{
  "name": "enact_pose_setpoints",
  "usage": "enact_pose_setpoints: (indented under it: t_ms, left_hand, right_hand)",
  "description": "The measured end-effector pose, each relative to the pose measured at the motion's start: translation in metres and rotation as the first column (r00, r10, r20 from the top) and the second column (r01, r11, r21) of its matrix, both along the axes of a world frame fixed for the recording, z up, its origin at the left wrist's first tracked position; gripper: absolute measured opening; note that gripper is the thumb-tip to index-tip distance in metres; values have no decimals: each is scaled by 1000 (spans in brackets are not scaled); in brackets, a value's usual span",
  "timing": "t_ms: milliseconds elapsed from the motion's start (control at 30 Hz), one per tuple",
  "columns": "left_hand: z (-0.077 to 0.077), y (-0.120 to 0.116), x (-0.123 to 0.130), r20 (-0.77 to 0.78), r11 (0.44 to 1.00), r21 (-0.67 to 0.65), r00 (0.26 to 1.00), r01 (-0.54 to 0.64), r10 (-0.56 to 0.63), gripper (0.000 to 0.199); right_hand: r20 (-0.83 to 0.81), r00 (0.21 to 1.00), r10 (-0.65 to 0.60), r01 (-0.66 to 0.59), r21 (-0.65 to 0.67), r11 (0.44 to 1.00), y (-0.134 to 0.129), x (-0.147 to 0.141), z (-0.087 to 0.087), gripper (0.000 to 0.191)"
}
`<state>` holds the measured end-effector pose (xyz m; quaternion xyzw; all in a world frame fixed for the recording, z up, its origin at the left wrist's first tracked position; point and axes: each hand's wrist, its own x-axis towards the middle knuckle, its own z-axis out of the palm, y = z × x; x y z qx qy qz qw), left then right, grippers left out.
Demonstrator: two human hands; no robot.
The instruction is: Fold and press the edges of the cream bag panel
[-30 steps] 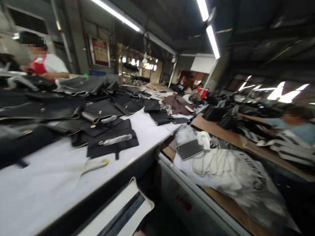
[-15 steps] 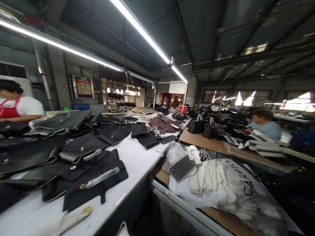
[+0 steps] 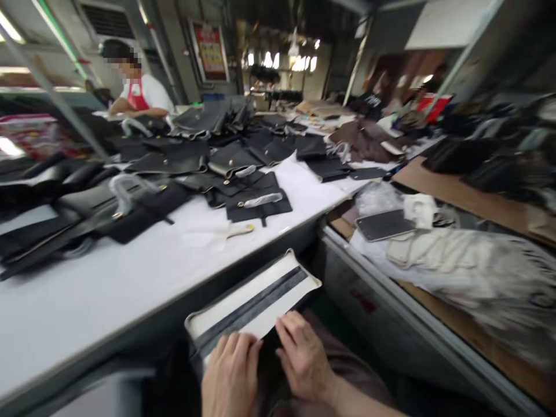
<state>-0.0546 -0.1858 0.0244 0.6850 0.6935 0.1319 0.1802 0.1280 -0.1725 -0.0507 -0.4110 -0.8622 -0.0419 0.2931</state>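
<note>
Low in front of me, beside the table edge, is a boxy white bag [image 3: 269, 298] with a dark stripe along it and pale piped corners. It lies tilted, and its lower part is hidden by my hands and by shadow. My left hand [image 3: 230, 370] is closed over its near left edge, fingers bent onto the stripe. At the near right edge, my right hand [image 3: 304, 353] grips the rim with its fingertips pressed together. A small gap separates the two hands.
A white table [image 3: 182, 272] on the left carries black bag pieces [image 3: 256, 197] and a yellow-tipped tool [image 3: 241, 230]. To the right stands a bin [image 3: 377, 289] with cream pieces in plastic and a dark flat panel [image 3: 386, 225]. Another person [image 3: 143, 95] works behind the table.
My view has swung down and to the left. Both hands and most of the striped bag have come into sight; only a pale corner showed at the bottom edge before.
</note>
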Motion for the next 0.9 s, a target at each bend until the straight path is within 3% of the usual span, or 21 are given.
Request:
enact_pose_setpoints:
  t_ms: [100,233,533,700,900]
  left_hand:
    - [-9,3,-4,67,990,-123,995,-68,76,33]
    - [-5,3,-1,105,988,-94,985,-126,136,30]
    - [-1,5,-2,82,988,-111,989,-110,119,33]
    - [3,6,-2,44,988,-119,994,-95,101,32]
    - [-2,-4,-11,230,983,-40,956,-178,183,12]
  right_hand:
    - [-86,993,82,-89,-79,993,1,-5,5,48]
    - [-106,986,126,-134,-71,989,4,-11,4,51]
    - [-81,980,185,-187,-19,982,-4,-22,-15,50]
    - [-81,980,180,-182,-14,983,-5,-27,-11,49]
    - [-48,984,173,-173,-13,985,-6,-29,-5,50]
